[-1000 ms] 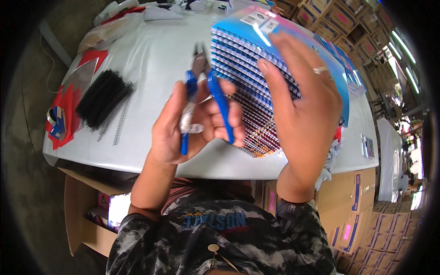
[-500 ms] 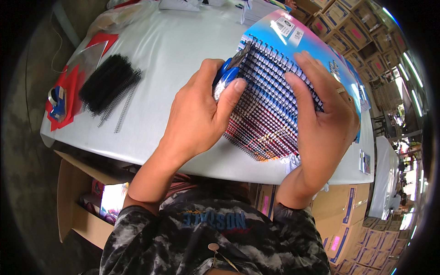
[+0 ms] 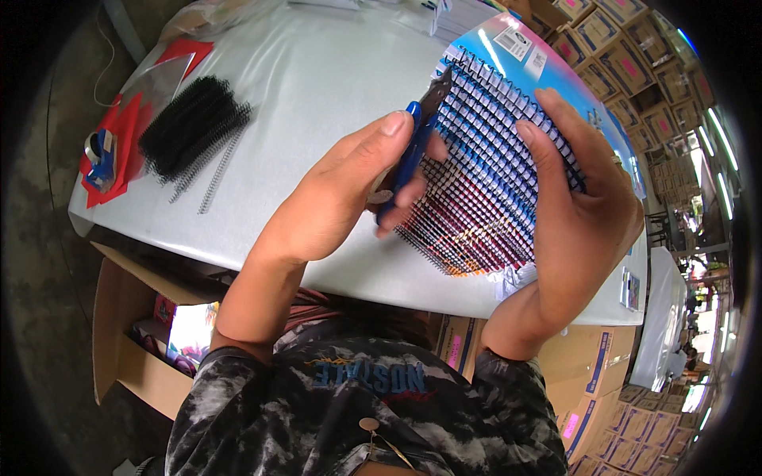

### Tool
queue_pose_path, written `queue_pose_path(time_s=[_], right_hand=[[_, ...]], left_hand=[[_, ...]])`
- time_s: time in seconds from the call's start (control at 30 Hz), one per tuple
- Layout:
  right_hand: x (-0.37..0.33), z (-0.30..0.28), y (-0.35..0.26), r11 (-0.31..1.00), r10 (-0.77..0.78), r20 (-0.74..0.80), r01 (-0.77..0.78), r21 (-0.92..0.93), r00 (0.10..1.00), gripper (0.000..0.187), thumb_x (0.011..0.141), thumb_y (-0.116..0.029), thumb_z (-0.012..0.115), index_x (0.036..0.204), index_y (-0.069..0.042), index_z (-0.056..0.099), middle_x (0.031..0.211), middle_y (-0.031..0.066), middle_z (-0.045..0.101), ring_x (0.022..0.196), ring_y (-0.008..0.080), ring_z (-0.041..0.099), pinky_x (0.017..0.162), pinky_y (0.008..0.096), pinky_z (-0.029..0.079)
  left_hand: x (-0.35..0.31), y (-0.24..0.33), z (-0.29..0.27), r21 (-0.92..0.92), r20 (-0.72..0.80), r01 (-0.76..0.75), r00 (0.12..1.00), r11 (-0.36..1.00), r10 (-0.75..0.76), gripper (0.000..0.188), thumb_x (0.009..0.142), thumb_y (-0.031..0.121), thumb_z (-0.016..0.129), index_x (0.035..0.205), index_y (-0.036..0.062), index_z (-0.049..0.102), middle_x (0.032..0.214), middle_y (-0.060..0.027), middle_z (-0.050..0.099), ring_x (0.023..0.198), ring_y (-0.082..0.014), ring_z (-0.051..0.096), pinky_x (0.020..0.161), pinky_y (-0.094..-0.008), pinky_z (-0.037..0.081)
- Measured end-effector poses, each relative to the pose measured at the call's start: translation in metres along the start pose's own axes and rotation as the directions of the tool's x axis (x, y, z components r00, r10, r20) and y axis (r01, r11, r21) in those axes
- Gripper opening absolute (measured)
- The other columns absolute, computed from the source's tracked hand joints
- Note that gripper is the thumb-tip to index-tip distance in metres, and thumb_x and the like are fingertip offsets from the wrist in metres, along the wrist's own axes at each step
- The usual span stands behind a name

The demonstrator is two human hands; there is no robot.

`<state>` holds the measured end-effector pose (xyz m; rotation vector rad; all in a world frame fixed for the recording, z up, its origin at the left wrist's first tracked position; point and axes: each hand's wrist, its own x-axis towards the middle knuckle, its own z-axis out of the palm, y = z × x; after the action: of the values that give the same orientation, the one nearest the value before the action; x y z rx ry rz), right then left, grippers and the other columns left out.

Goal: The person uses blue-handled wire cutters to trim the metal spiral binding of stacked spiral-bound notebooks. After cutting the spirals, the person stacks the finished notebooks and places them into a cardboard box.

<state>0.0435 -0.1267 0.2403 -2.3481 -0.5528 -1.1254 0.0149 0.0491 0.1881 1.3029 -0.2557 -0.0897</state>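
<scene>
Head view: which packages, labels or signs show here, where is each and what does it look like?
White labels: two small rectangles on the blue cover's top corner, above the right hand.
Cartons: brown stacked boxes with pink labels, upper right.
Open carton: brown, under the table, lower left.
Brown cartons: blue and pink labels, lower right.

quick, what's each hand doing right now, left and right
Left hand: closed on blue-handled pliers, tip at the spiral bindings.
Right hand: closed, holding the stack of spiral-bound notebooks.
</scene>
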Motion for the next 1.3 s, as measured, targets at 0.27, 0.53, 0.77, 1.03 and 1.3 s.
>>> queue_pose_path(time_s=[0.27,0.53,0.77,1.03,1.3], right_hand=[[0.000,0.003,0.001,0.999,0.009,-0.011,-0.009,0.039,1.000,0.022,0.075,-0.013,0.071,0.097,-0.014,0.072,0.089,0.0048,0.070,0.078,0.0096,0.065,0.069,0.0230,0.050],[0.000,0.005,0.004,0.999,0.041,-0.008,-0.041,0.036,0.999,0.028,0.072,-0.015,0.074,0.100,-0.015,0.071,0.091,0.0060,0.070,0.080,0.0112,0.066,0.072,0.0244,0.051],[-0.001,0.006,0.010,0.998,-0.058,0.018,0.058,-0.014,0.998,0.034,0.070,-0.016,0.074,0.104,-0.015,0.069,0.096,0.0064,0.069,0.083,0.0131,0.067,0.073,0.0258,0.051],[-0.004,0.003,0.006,0.995,-0.050,0.051,0.055,-0.088,0.997,0.040,0.068,-0.017,0.075,0.107,-0.019,0.068,0.101,0.0046,0.068,0.086,0.0152,0.067,0.076,0.0282,0.052],[-0.004,0.005,0.009,0.999,-0.028,0.042,0.029,-0.016,0.999,0.041,0.067,-0.019,0.076,0.107,-0.021,0.068,0.103,0.0045,0.068,0.091,0.0166,0.066,0.080,0.0290,0.051]], left_hand=[[0.007,-0.007,-0.008,-0.618,0.291,0.210,0.956,0.758,-0.028,0.062,0.095,0.051,0.027,0.112,-0.0036,0.051,0.085,-0.0172,0.062,0.078,-0.0296,0.065,0.067,-0.0351,0.054],[0.010,-0.012,0.001,0.391,-0.139,-0.122,0.972,0.912,0.189,0.045,0.095,0.043,0.040,0.106,0.0003,0.052,0.086,-0.0104,0.063,0.070,-0.0196,0.059,0.063,-0.0314,0.044],[0.010,-0.019,-0.013,-0.678,0.371,0.266,0.929,0.685,0.006,0.069,0.095,0.053,0.019,0.127,-0.0065,0.036,0.090,-0.0200,0.055,0.090,-0.0376,0.060,0.080,-0.0482,0.051],[0.004,-0.014,0.006,0.762,-0.253,0.033,0.935,0.646,0.250,0.050,0.095,0.048,0.034,0.105,0.0033,0.053,0.084,-0.0109,0.063,0.075,-0.0239,0.065,0.059,-0.0308,0.048],[0.001,-0.019,-0.008,-0.291,0.123,0.134,0.987,0.947,-0.102,0.054,0.096,0.049,0.031,0.108,0.0010,0.052,0.082,-0.0104,0.063,0.072,-0.0224,0.063,0.061,-0.0316,0.050]])
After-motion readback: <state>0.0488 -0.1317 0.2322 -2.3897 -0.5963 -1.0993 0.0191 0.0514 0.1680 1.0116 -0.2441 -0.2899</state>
